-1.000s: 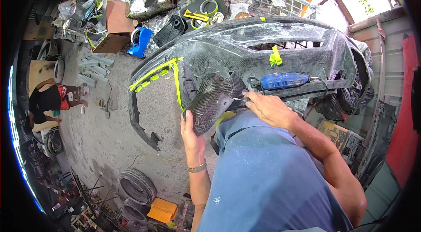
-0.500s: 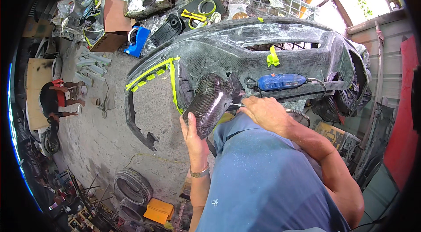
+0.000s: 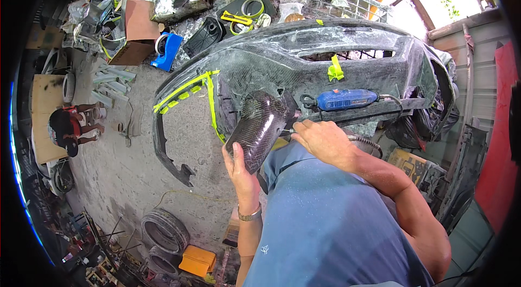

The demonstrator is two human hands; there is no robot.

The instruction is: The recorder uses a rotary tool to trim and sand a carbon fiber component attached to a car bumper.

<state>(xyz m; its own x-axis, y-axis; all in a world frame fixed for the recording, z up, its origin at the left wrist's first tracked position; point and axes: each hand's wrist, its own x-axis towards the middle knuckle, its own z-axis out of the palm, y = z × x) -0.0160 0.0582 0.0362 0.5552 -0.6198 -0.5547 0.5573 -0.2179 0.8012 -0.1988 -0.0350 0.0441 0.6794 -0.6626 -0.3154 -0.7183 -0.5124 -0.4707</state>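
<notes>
A glossy dark carbon-fibre part (image 3: 255,129), curved and tube-like, is held up at a tilt in front of me. My left hand (image 3: 242,175) grips its lower left end, fingers partly behind it. My right hand (image 3: 325,143) is closed around the slim handpiece (image 3: 287,131) of a rotary tool, whose tip meets the part's right edge. A flexible shaft (image 3: 366,142) trails from behind that hand. The blue rotary tool body (image 3: 347,99) lies on a large dusty black bumper (image 3: 249,64) just beyond my hands.
Yellow-green tape (image 3: 211,108) marks the bumper's left side. Behind stand a blue tape dispenser (image 3: 168,51), a cardboard box (image 3: 140,23) and clutter. At far left a person (image 3: 76,127) bends over. Tyres (image 3: 164,231) and an orange box (image 3: 197,261) lie lower left.
My right hand has shifted slightly left and down with the handpiece along the part's edge. The part has turned a little. At far left the person has bent lower.
</notes>
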